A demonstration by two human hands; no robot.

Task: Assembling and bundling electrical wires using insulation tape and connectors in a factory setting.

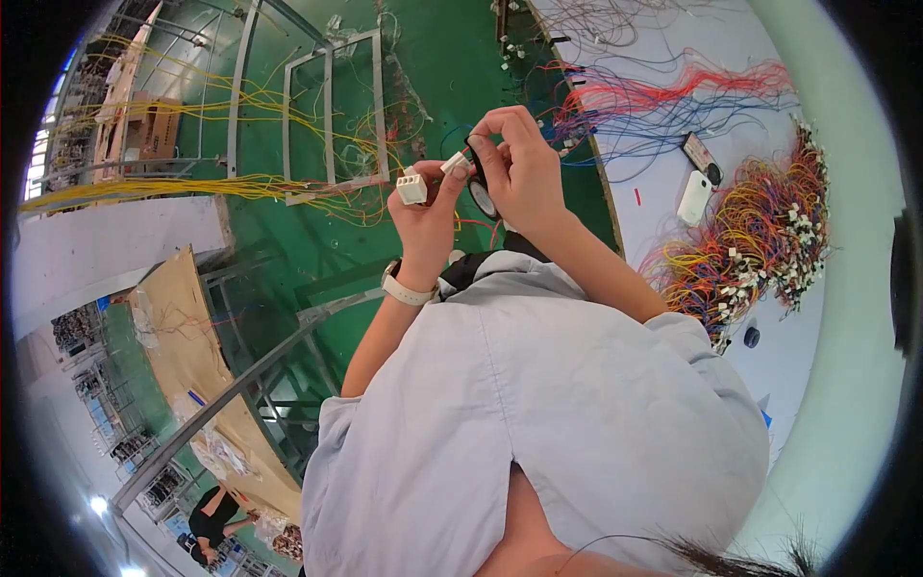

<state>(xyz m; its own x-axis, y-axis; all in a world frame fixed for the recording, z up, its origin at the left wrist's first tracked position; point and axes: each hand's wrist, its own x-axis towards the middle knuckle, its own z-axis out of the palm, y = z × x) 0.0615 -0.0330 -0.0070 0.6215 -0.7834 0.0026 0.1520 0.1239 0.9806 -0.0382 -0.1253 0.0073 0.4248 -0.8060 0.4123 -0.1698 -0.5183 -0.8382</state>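
Left grip (423, 219) narrow, holding white connectors (411, 189); right grip (529, 183) pinched on black tape (471, 150).

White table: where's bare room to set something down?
The white table shows bare room between the red strip and white device, and right of the dark round object, below the wire heap. Crowded: that heap, and the red wires and blue wires.

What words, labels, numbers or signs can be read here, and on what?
None is clear enough to quote.
Cardboard box at upper left: dark marks, too small and blurred to read.
Larger white plug at the left hand: no print visible.
Black tape roll: nothing legible.
White case at right: nothing legible.
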